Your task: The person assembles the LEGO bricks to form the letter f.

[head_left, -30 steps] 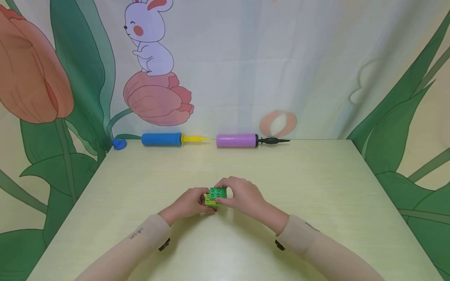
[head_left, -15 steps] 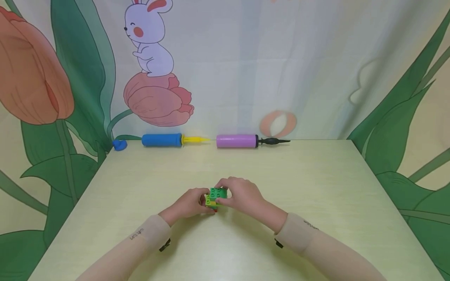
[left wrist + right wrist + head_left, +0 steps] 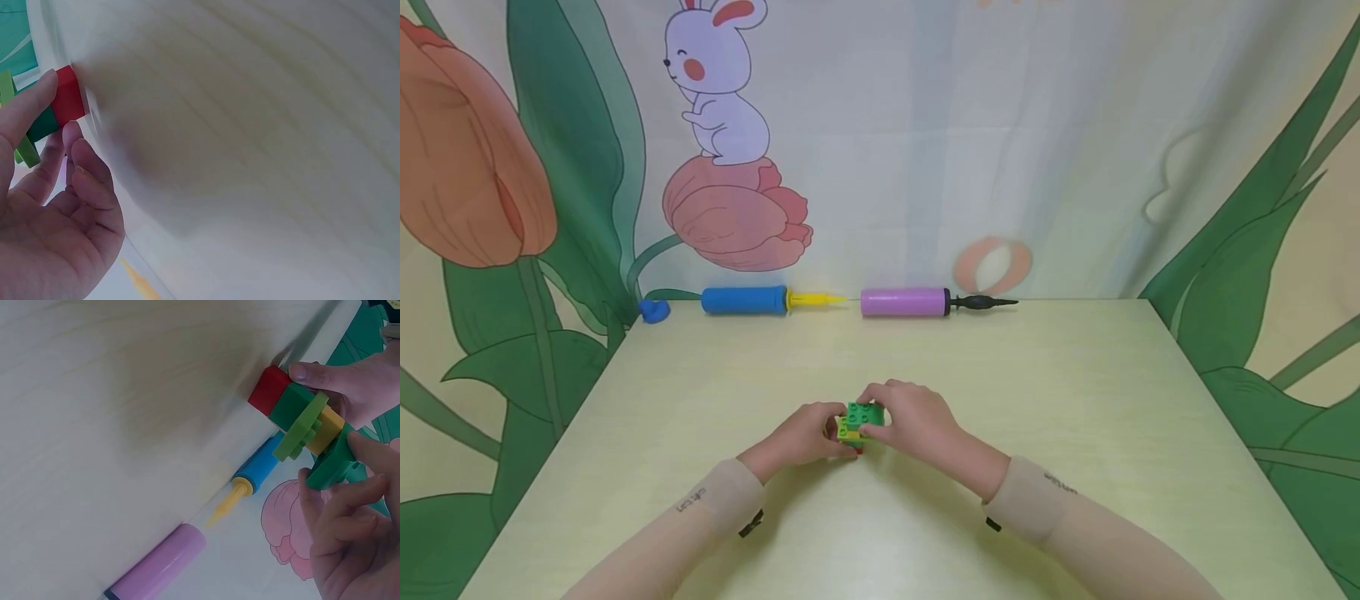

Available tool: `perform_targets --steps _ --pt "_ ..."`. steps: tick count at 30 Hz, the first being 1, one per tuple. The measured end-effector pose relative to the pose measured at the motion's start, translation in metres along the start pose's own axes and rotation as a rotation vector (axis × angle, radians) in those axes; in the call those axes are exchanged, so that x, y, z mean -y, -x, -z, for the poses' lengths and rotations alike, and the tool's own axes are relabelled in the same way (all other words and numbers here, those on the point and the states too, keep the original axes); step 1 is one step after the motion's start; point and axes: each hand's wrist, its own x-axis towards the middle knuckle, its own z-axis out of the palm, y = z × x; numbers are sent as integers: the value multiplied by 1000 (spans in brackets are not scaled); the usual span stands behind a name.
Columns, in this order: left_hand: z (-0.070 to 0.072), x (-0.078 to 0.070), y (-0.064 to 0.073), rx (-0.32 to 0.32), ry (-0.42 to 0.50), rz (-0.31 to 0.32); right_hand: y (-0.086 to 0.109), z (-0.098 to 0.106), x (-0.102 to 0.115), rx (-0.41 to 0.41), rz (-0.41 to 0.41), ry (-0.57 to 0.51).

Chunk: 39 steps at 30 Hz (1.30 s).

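Observation:
A short stack of toy building bricks stands at the middle of the table in the head view. From the bottom up, the right wrist view shows a red brick (image 3: 269, 389), a dark green brick (image 3: 292, 406), a flat lime green plate (image 3: 301, 429), a yellow brick (image 3: 326, 431) and a green curved brick (image 3: 331, 464) on top. My left hand (image 3: 805, 433) pinches the lower bricks between thumb and fingers. With thumb and fingers, my right hand (image 3: 921, 418) grips the top curved brick, hiding its right end. The red brick's base sits right at the tabletop in the left wrist view.
Along the table's (image 3: 1037, 375) back edge lie a blue hand pump (image 3: 743, 301) with a yellow nozzle and a purple pump (image 3: 904, 302) with a black nozzle. A small blue object (image 3: 655, 311) sits at the back left corner. Behind hangs a printed curtain (image 3: 880, 167).

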Motion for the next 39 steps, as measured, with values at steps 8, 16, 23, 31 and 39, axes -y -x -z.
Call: perform_targets --steps 8,16,23,31,39 --pt "-2 1 -1 0 -32 -2 2 -1 0 4 -33 -2" --pt "-3 1 -2 12 -17 26 5 4 -10 67 -45 -73" --pt "-4 5 -2 17 0 11 4 5 -18 91 -25 -153" --pt "1 2 -2 29 14 14 6 5 -30 32 -42 -181" --pt "5 -4 -1 24 85 -20 8 17 -37 40 -122 -337"
